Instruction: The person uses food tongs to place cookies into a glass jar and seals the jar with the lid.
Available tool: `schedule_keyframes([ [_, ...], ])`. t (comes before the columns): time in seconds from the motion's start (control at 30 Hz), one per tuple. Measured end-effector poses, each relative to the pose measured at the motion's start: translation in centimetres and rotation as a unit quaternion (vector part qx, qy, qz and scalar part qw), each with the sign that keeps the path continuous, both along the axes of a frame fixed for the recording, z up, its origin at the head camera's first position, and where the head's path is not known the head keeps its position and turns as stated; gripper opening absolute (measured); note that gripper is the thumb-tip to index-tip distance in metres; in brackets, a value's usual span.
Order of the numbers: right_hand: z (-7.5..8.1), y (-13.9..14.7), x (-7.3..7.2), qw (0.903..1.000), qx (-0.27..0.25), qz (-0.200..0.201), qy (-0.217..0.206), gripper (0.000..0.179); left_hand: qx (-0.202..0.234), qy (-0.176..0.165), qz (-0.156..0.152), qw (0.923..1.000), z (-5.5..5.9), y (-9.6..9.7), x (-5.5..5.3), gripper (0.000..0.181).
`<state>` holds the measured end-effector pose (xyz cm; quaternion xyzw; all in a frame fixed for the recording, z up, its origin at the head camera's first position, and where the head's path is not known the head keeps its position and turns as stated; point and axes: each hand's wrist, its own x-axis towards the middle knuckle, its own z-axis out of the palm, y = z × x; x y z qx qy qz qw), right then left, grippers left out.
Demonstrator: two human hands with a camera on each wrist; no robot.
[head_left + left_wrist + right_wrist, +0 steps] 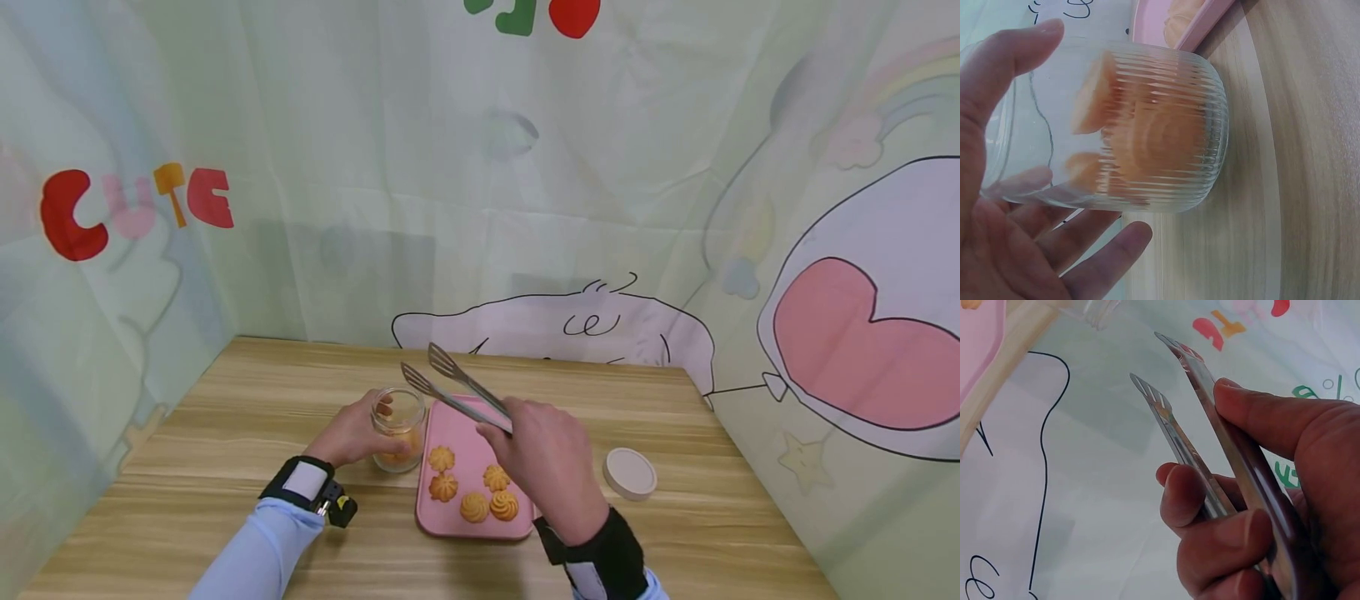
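My left hand (351, 435) holds a clear glass jar (399, 407) upright near the table's middle, with thumb and fingers around its upper part. In the left wrist view, several golden cookies (1160, 137) lie inside, behind the ribbed lower glass. My right hand (547, 462) grips a pair of metal tongs (476, 387), whose slotted tips are spread with nothing between them. The tongs reach forward and left above the far end of a pink tray (467, 446). Several swirled, piped cookies (474, 507) rest on this tray, right beside the jar.
A round white lid (630, 473) lies on the wooden table (712, 517), right of the tray. A printed cloth backdrop (360, 167) rises behind the table and along both sides.
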<state>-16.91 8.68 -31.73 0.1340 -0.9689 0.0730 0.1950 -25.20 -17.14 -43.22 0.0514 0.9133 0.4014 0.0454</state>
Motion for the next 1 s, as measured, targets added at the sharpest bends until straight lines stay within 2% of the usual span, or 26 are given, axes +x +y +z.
schedule_keyframes([
  [0.13,-0.2,0.4,-0.2,0.9997,-0.008,-0.011,-0.021,0.031,-0.001,0.003,-0.001,1.0000,0.1,0.0,0.1,0.091],
  [0.23,-0.5,0.7,-0.3,0.9990,-0.005,-0.025,-0.037,0.036,-0.001,0.003,0.000,1.0000,0.1,0.1,0.1,0.091],
  [0.37,-1.1,1.1,-0.4,0.9983,0.007,-0.039,-0.043,0.036,-0.001,0.006,0.000,1.0000,0.1,0.1,0.1,0.091],
  [0.43,-1.4,1.3,-0.4,0.9983,0.014,-0.041,-0.040,0.033,-0.003,0.008,-0.001,1.0000,0.1,0.1,0.1,0.091],
  [0.63,-2.6,1.9,-0.5,0.9980,0.029,-0.043,-0.037,0.044,-0.003,0.008,0.000,1.0000,0.1,0.1,0.0,0.089],
  [1.0,-4.8,2.0,-0.6,0.9939,0.039,-0.061,-0.084,0.044,0.004,-0.001,0.001,1.0000,0.1,0.0,0.0,0.090],
])
